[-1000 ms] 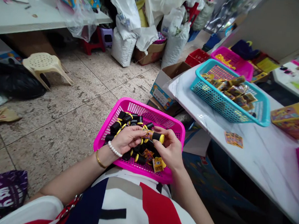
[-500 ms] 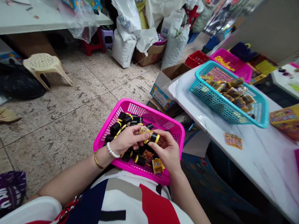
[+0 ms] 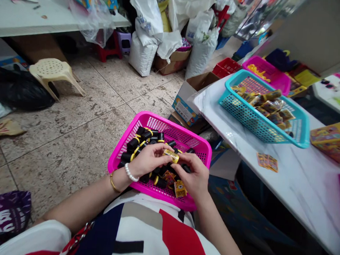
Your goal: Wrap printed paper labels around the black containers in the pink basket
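Observation:
Between the fingertips of both hands, over the pink basket [image 3: 116,155], is a small cylinder in a yellow printed sleeve [image 3: 171,156]. My left hand [image 3: 149,160], with a pearl bracelet at the wrist, pinches its left end. The thumb and fingers of my right hand [image 3: 194,175] close on its right end. Beneath the hands lie several black cylinders with yellow rings [image 3: 133,143], heaped toward the basket's left side. Flat yellow printed sleeves [image 3: 179,188] rest near its front right. The hands hide the middle of the heap.
To the right, a marbled white table [image 3: 245,148] bears a turquoise basket [image 3: 263,127] of wrapped cylinders, a few flat sleeves [image 3: 267,162] and a printed box [image 3: 333,141]. Cardboard boxes [image 3: 186,105] stand beside the table. A cream stool [image 3: 54,71] and white sacks [image 3: 143,50] are farther off.
The black cylinder with a yellow ring between my hands now shows the yellow sleeve around it. My right hand has shifted slightly to the right. The view has moved a little.

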The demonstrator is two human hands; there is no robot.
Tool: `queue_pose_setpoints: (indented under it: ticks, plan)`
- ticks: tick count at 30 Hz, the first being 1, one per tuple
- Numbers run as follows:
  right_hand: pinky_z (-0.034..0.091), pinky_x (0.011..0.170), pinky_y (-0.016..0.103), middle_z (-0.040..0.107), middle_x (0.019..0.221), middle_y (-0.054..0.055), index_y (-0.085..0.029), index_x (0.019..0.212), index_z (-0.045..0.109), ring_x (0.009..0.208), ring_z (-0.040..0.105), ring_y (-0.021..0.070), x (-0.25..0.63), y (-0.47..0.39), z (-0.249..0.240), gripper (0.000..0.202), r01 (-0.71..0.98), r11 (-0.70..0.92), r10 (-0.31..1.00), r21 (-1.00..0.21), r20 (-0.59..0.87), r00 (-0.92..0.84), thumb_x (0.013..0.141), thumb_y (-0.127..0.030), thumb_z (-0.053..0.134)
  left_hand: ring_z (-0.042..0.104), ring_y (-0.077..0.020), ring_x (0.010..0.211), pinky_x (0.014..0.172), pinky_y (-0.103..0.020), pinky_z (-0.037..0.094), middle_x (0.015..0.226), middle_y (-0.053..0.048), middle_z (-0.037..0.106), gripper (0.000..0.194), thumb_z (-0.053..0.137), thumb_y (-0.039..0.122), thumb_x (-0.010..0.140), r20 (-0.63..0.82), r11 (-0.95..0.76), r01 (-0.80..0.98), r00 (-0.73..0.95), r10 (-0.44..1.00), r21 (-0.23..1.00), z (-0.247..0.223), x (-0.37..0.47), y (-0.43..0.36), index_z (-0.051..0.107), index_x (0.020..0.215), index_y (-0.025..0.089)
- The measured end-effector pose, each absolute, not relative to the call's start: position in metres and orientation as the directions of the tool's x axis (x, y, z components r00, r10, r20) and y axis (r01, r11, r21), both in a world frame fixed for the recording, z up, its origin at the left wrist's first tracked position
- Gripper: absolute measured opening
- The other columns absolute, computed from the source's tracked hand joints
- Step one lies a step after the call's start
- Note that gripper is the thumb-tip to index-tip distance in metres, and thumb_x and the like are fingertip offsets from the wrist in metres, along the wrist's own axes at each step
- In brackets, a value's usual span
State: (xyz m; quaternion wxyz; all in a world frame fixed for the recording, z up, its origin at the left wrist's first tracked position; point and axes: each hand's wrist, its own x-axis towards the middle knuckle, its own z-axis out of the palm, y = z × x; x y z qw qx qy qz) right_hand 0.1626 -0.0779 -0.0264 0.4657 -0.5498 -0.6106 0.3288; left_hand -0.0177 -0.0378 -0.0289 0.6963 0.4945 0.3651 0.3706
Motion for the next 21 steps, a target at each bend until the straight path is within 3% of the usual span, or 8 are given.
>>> queue_pose_setpoints:
  ticks: [3, 6, 9, 11, 19, 21]
  plan:
    - [0.058, 0.067, 0.034, 0.071, 0.075, 0.001, -0.021, 0.088, 0.068, 0.065, 0.067, 0.0175, 0.158, -0.074, -0.032, 0.024, 0.049, -0.082, 0.993, -0.995, -0.077, 0.094, 0.069, -0.030, 0.080, 0.062, -0.0156, 0.087, 0.078, -0.025, 0.048, 0.096, -0.006, 0.067, 0.026, 0.069, 0.029, 0.078, -0.003, 0.048, -0.113, 0.367, 0.930, 0.992, -0.027, -0.014, -0.040, 0.068, 0.101, 0.018]
    - [0.057, 0.065, 0.030, 0.070, 0.068, 0.000, -0.019, 0.083, 0.066, 0.060, 0.066, 0.0147, 0.157, -0.072, -0.030, 0.021, -0.095, -0.179, 0.983, -0.979, -0.183, 0.033, 0.071, -0.031, 0.078, 0.062, -0.0138, 0.076, 0.068, -0.023, 0.049, 0.088, -0.006, 0.068, 0.026, 0.068, 0.033, 0.079, -0.038, 0.096, -0.103, 0.461, 0.887, 0.990, -0.024, -0.016, -0.038, 0.066, 0.100, 0.017]
    - [0.059, 0.068, 0.032, 0.071, 0.081, 0.001, -0.021, 0.096, 0.067, 0.068, 0.067, 0.0153, 0.159, -0.072, -0.027, 0.027, -0.106, -0.185, 0.981, -0.977, -0.178, -0.079, 0.073, -0.033, 0.075, 0.053, -0.0086, 0.050, 0.045, -0.018, 0.040, 0.066, 0.000, 0.062, 0.031, 0.066, 0.043, 0.080, -0.195, 0.306, -0.112, 0.558, 0.807, 0.945, -0.023, -0.019, -0.034, 0.061, 0.096, 0.017]
    - [0.060, 0.070, 0.034, 0.069, 0.092, 0.001, -0.024, 0.105, 0.066, 0.072, 0.066, 0.0157, 0.160, -0.072, -0.029, 0.035, -0.108, -0.165, 0.979, -0.980, -0.150, -0.137, 0.072, -0.033, 0.076, 0.048, -0.0063, 0.041, 0.038, -0.016, 0.034, 0.058, 0.002, 0.059, 0.035, 0.065, 0.049, 0.079, -0.287, 0.430, -0.141, 0.559, 0.778, 0.892, -0.024, -0.020, -0.033, 0.057, 0.090, 0.017]
    - [0.058, 0.049, 0.028, 0.057, 0.102, 0.001, -0.025, 0.087, 0.068, 0.062, 0.061, 0.0122, 0.157, -0.072, -0.051, 0.019, -0.185, -0.059, 0.998, -0.981, -0.056, -0.021, 0.071, -0.032, 0.076, 0.042, -0.0040, 0.029, 0.029, -0.013, 0.027, 0.048, 0.004, 0.057, 0.040, 0.066, 0.054, 0.076, -0.413, 0.674, -0.219, 0.646, 0.642, 0.705, -0.030, -0.011, -0.038, 0.054, 0.079, 0.016]
    - [0.058, 0.051, 0.028, 0.058, 0.104, 0.002, -0.026, 0.092, 0.066, 0.065, 0.062, 0.0128, 0.154, -0.074, -0.048, 0.020, -0.155, -0.043, 0.999, -0.987, -0.039, -0.027, 0.074, -0.031, 0.074, 0.044, -0.0046, 0.030, 0.028, -0.012, 0.028, 0.048, 0.003, 0.058, 0.040, 0.065, 0.055, 0.077, -0.433, 0.690, -0.235, 0.631, 0.644, 0.684, -0.031, -0.008, -0.039, 0.054, 0.079, 0.016]
